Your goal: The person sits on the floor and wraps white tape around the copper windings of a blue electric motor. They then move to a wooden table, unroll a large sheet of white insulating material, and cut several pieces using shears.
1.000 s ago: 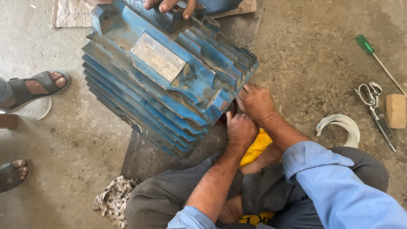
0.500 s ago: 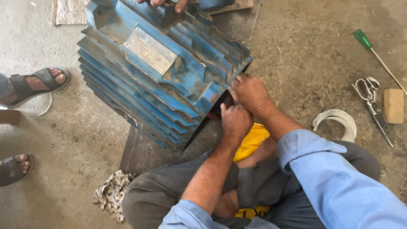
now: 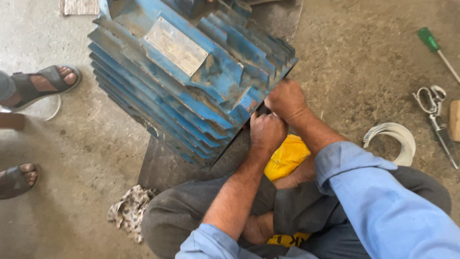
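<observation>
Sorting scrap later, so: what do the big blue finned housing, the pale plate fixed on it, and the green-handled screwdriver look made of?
The blue finned housing looks like cast metal under chipped blue paint; bare grey patches show through. The pale rectangular plate seems thin dull sheet metal, possibly aluminium. The green-handled screwdriver appears to have a glossy plastic handle and a steel shank.

One head-worn camera, looking steeply down

We have a single view, taken from the person's head and aimed almost straight down over their folded legs onto the concrete floor (image 3: 364, 57). It sits close: the blue finned motor housing (image 3: 191, 81) fills the upper middle, cut off by the top edge, and our left hand (image 3: 267, 132) and right hand (image 3: 286, 100) meet at its near corner. To the right of the housing the view reaches a green-handled screwdriver (image 3: 433, 45); to its left, another person's sandalled feet (image 3: 40, 84).
</observation>
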